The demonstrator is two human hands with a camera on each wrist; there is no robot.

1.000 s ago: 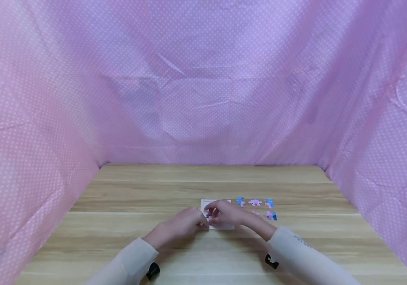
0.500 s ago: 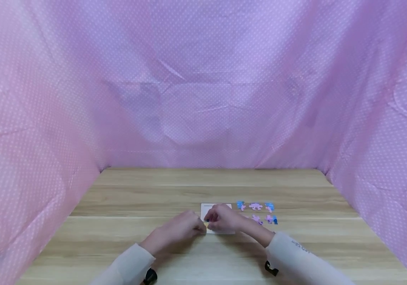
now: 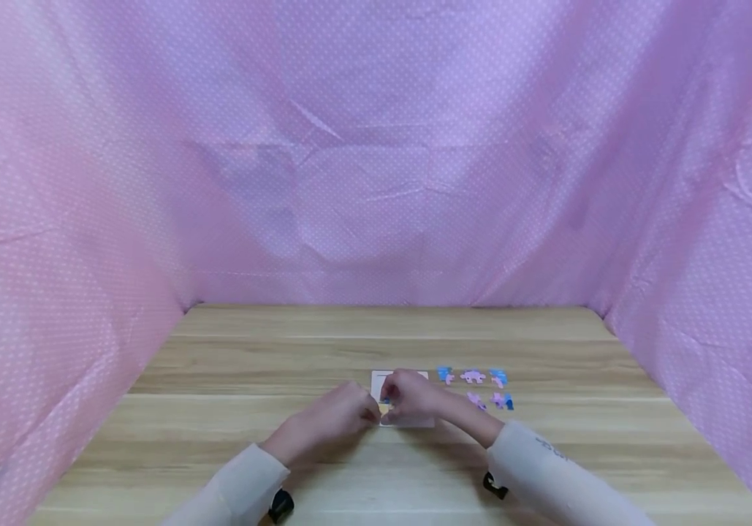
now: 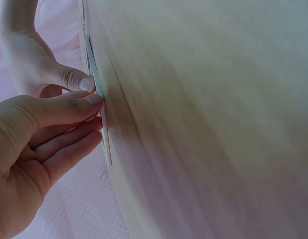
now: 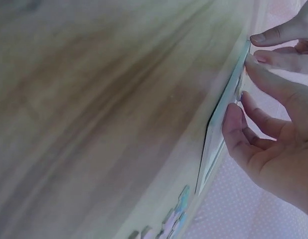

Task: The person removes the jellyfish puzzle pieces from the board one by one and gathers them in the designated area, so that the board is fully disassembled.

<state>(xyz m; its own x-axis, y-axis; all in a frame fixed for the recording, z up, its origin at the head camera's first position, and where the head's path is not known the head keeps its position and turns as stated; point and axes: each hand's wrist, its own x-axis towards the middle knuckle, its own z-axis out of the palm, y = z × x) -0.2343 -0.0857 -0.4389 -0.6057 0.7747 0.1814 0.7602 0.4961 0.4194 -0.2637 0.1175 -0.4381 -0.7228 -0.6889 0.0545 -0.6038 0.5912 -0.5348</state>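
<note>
A white puzzle board (image 3: 423,423) lies flat on the wooden table, mostly hidden by my hands in the head view. My left hand (image 3: 344,413) is at its near left corner, thumb and forefinger pinching the edge. Reaching in from the right, my right hand (image 3: 415,398) arches over the board. Its thumb and forefinger pinch a small puzzle piece (image 3: 385,410), partly yellow and blue, on the board's left part. In the right wrist view the board (image 5: 214,129) is seen nearly edge-on, with the fingertips of both hands (image 5: 278,129) close together at one end.
Several loose pink and blue puzzle pieces lie right of the board, such as a pink piece (image 3: 473,377) in the back row and a pink-and-blue piece (image 3: 503,402) in front. A pink dotted cloth (image 3: 376,183) hangs around the wooden table (image 3: 251,351).
Both hands stay at the board's left side with only small finger shifts. The right thumb and forefinger have moved slightly on the piece. The loose pieces lie as before.
</note>
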